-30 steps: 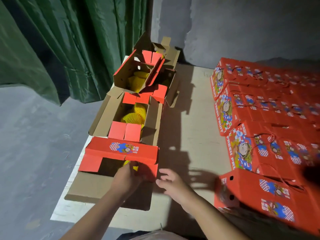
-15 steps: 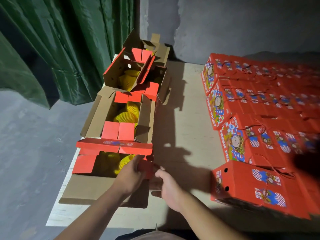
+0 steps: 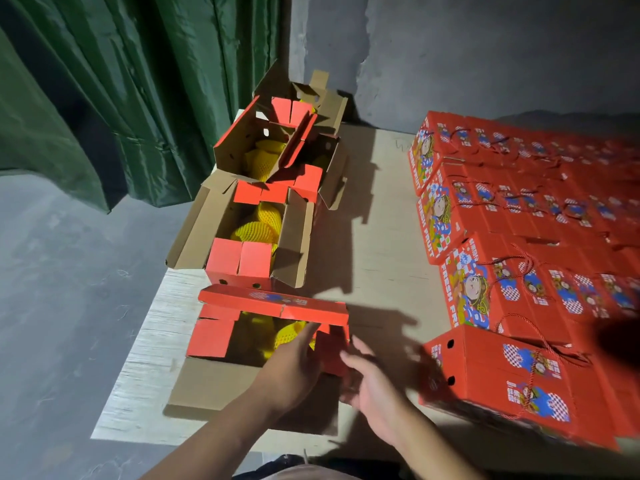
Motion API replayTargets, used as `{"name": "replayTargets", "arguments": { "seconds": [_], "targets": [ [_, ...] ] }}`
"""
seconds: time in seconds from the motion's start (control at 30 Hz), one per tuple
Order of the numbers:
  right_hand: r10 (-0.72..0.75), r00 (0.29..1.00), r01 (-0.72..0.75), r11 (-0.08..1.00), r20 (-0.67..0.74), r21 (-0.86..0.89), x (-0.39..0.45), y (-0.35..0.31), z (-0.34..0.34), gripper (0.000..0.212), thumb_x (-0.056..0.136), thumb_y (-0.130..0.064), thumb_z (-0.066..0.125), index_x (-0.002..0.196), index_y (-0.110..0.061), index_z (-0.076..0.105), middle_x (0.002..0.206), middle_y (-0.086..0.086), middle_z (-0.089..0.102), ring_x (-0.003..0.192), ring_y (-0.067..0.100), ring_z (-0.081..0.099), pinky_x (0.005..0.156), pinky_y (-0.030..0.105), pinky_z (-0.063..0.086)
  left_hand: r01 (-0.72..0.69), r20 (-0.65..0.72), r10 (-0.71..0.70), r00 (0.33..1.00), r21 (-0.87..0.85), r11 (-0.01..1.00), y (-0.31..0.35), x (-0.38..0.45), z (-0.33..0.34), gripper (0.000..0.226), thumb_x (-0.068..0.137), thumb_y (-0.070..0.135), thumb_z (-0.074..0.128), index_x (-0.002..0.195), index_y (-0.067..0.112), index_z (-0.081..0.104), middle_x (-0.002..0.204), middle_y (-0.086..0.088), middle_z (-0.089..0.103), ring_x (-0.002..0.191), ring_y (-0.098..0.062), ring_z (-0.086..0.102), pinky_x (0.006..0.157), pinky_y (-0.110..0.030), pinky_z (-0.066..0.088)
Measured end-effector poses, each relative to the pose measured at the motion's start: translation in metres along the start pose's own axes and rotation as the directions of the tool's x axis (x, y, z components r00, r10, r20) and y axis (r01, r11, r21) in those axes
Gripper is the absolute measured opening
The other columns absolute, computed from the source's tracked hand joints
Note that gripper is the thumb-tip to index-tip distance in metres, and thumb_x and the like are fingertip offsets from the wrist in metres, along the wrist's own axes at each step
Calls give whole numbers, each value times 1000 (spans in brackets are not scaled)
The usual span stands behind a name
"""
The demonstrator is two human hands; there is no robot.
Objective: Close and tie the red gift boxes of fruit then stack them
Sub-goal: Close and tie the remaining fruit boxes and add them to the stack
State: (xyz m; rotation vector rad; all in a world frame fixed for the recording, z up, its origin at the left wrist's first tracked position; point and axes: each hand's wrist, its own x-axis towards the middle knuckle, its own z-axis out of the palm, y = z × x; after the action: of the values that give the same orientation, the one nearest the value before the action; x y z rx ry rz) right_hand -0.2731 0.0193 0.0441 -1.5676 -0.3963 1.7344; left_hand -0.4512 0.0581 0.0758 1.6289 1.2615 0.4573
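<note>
On the pale wooden surface [image 3: 374,237] a row of three open red gift boxes runs away from the person, and both hands work at the nearest open box [image 3: 221,337], which lies at the near left end of the surface with its brown front flap folded flat toward the viewer. The left hand [image 3: 294,362] reaches into the box's right end, its fingers extended along the inner face of the small red side flap [image 3: 332,351], just beside the yellow net-wrapped fruit [image 3: 289,332] inside. The right hand [image 3: 372,379] is on the outer side of the same flap with fingers loosely spread and touching it; neither hand is curled around anything. The box's long red lid flap [image 3: 273,303] stands up across its far edge. Behind it sit the middle open box [image 3: 249,237] and the far open box [image 3: 277,147], both showing yellow fruit. To the right, closed boxes [image 3: 519,220] with rope handles lie packed in rows, and one closed tied box [image 3: 512,372] sits nearest, just right of the hands. A green curtain [image 3: 121,91] hangs at the left.
</note>
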Motion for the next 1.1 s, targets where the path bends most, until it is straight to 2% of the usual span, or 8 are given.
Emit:
{"name": "replayTargets", "arguments": {
  "seconds": [0.13,0.3,0.5,0.6,0.73,0.83,0.97,1.1],
  "targets": [
    [-14,997,16,1000,-75,23,-6,-5,-39,55,80,-30,78,131,-45,63,72,-4,59,57,8,48,51,26,33,-36,-1,37,999,91,995,-3,-1,-2,77,94,9,63,159,33,27,91,6,73,84,-9,68,82,-35,56],
    [-63,990,62,998,-125,-12,-14,-15,-70,38,89,-32,74,122,-50,66,92,-9,68,56,5,45,53,25,31,-94,-12,97,995,151,984,-7,-4,-10,77,96,7,63,158,35,26,121,3,69,107,-12,66,93,-29,53],
    [-127,974,99,984,-190,-150,-18,-14,-80,33,95,-26,70,120,-48,66,93,-13,74,57,5,46,57,25,34,-155,44,150,988,205,966,1,9,-8,94,92,2,66,158,46,15,90,12,59,80,-2,58,69,-14,45],
    [-176,964,127,964,-201,-233,-20,-14,-82,38,97,-24,69,128,-45,60,102,-6,74,63,8,48,61,23,39,-207,8,214,977,277,938,2,24,-13,96,88,1,66,158,46,17,122,0,64,102,-9,61,85,-25,52],
    [-272,947,189,902,-172,-387,-15,-14,-85,46,99,-10,65,140,-28,55,114,-6,70,73,-6,63,62,8,45,-231,101,242,965,763,604,-9,40,-24,105,88,22,67,160,42,-6,158,-5,36,140,-30,34,111,-47,39],
    [-332,932,226,845,-145,-484,-16,-16,-84,48,98,-3,64,143,-12,53,114,-17,63,92,-23,61,76,1,45,-278,172,259,951,842,462,-26,37,-37,120,75,44,83,163,36,1,163,-12,29,151,-37,25,115,-57,31],
    [-390,913,263,785,-118,-560,-15,-16,-85,48,98,-2,63,144,-12,54,133,-2,65,124,3,59,102,14,44,-296,156,296,942,801,520,-52,24,-44,91,91,56,59,163,29,10,170,-8,13,157,-32,10,121,-56,27],
    [-428,899,289,739,-92,-609,-10,-10,-85,48,98,-6,64,143,-19,56,128,-16,66,114,-17,56,95,5,39,-202,71,218,973,714,670,-56,15,-38,85,92,58,46,162,32,5,170,0,-9,157,-26,-9,124,-55,21]
  ]
}}
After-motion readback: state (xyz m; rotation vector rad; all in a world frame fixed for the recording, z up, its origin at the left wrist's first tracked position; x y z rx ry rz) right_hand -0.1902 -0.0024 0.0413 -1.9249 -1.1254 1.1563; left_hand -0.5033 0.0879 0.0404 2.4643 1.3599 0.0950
